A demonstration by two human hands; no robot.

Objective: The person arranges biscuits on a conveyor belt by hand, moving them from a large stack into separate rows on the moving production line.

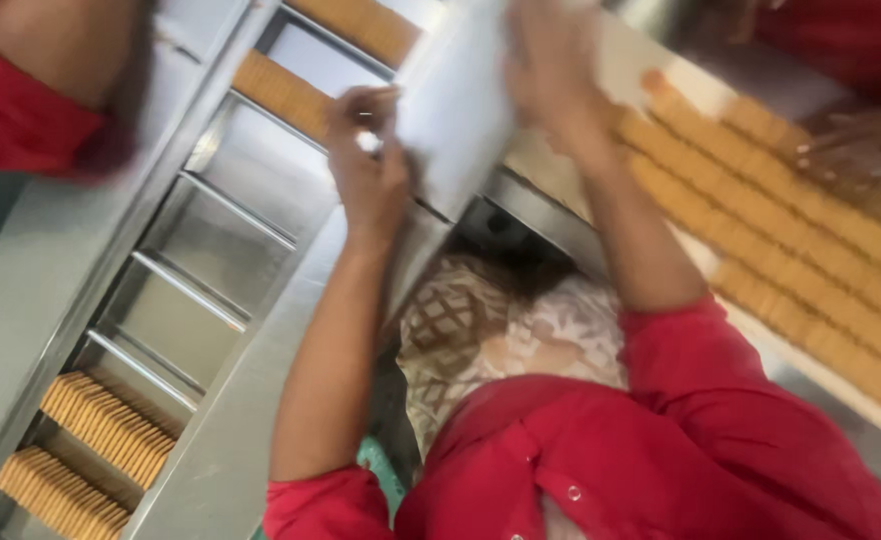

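Left hand [366, 165] curled at steel chute's [261, 340] inner edge beside biscuit stack [281, 95], right hand [551, 75] blurred, grip unclear, by biscuit rows [791, 240] along tray edge

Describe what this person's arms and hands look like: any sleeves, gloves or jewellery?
Both hands, left hand and right hand, are bare, without gloves; the right is motion-blurred. No rings or watch can be made out. Short red sleeves end near the elbows, part of a red shirt with a small button.

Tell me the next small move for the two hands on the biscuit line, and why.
Probably bring the right hand to the biscuit rows on the tray beside it and carry a stack to the empty slots of the metal channel. The left hand rests at the channel's edge, and several slots between the dividers hold nothing.
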